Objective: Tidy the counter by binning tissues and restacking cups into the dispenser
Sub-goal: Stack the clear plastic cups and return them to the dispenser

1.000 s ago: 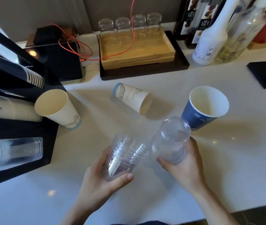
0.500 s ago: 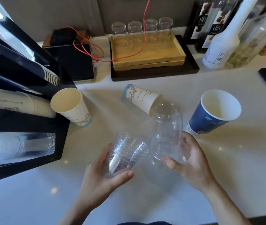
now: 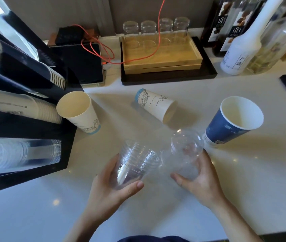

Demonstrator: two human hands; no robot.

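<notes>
Here, clear cup stack [image 3: 137,161]: nested ribbed plastic cups, gripped by the left hand [image 3: 114,187], fingers and thumb wrapped around them.
Single clear cup [image 3: 185,151]: just right of the stack, base up, clasped by the right hand [image 3: 199,182].
Blue paper cup [image 3: 233,121]: upright on the table [image 3: 243,172], right of the stack.
Fallen paper cup [image 3: 156,105]: on its side, beyond the stack.
Cream paper cup [image 3: 79,112]: left of the stack, beside the black dispenser [image 3: 27,123].
</notes>
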